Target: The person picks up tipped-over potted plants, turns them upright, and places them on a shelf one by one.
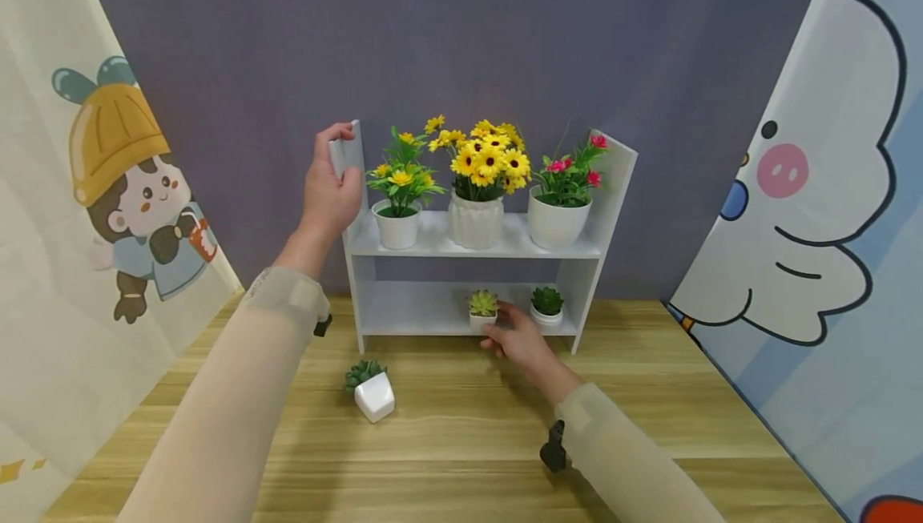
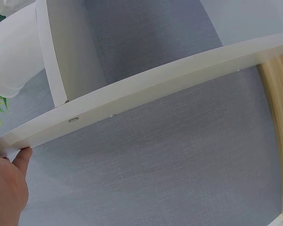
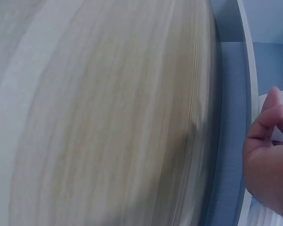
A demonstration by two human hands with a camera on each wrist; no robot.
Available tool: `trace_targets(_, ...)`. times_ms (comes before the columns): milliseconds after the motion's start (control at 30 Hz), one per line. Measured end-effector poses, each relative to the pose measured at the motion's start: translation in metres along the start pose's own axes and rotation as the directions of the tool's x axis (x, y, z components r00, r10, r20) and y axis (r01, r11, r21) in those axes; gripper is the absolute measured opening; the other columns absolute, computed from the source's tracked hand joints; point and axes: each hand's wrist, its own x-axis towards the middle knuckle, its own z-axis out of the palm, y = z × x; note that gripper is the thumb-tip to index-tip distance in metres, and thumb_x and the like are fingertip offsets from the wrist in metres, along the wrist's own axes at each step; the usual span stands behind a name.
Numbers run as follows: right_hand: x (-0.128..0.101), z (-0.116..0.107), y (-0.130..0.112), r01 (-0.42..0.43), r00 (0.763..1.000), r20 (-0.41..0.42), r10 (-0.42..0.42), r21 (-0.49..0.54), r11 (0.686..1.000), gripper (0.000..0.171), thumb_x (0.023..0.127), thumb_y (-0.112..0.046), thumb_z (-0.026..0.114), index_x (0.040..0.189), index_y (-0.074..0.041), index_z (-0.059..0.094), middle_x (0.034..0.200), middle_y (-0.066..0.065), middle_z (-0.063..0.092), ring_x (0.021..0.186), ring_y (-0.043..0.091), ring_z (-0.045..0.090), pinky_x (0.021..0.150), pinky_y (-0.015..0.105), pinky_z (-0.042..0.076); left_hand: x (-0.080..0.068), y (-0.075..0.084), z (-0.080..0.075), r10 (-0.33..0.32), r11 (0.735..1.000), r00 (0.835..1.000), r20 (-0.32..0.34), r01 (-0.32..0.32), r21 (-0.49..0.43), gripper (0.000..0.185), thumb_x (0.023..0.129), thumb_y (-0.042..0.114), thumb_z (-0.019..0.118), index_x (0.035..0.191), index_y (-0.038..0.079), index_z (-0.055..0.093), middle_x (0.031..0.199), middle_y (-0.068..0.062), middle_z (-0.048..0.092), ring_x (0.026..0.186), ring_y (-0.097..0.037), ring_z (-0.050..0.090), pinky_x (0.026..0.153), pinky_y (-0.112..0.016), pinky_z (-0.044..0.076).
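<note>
Left hand (image 1: 328, 187), upper left of centre in the head view, gripping the top of the white shelf (image 1: 476, 247) by its left side panel, fingers curled over the edge. Right hand (image 1: 521, 340), at centre, fingers curled round a small succulent pot (image 1: 482, 309) on the lower board, just left of a second small succulent (image 1: 546, 304). On the upper board, three flower pots (image 1: 477, 221) in a row. Lower left of the shelf, on the wooden worktop (image 1: 649, 395), a white angular pot (image 1: 371, 389) with a green plant, well apart from both hands.
</note>
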Motion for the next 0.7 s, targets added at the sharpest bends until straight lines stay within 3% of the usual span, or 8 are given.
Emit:
trace_targets(500,0.005,0.010,-0.003,0.024,1.000,0.005,-0.025,0.042,0.999,0.060,0.108,-0.003,0.063,0.163,0.005,0.040,0.159,0.033,0.050,0.075,0.006,0.071,0.059,0.023,0.048,-0.001,0.000,0.000,0.000,1.000,1.000,-0.005,0.000,0.001,0.050,0.104,0.000,0.045,0.150,0.018,0.047,0.168,0.009,0.050,0.047,-0.001,0.027,0.051,-0.026,0.029)
trace_targets(700,0.004,0.012,-0.003,-0.003,1.000,0.003,0.003,0.038,0.999,0.062,0.109,-0.003,0.063,0.165,0.004,0.037,0.165,0.032,0.045,0.076,0.007,0.071,0.061,0.024,0.049,-0.002,0.003,-0.001,-0.004,1.000,1.000,-0.001,0.004,0.008,0.050,0.103,-0.001,0.046,0.149,0.017,0.048,0.168,0.011,0.049,0.048,-0.003,0.028,0.051,-0.026,0.031)
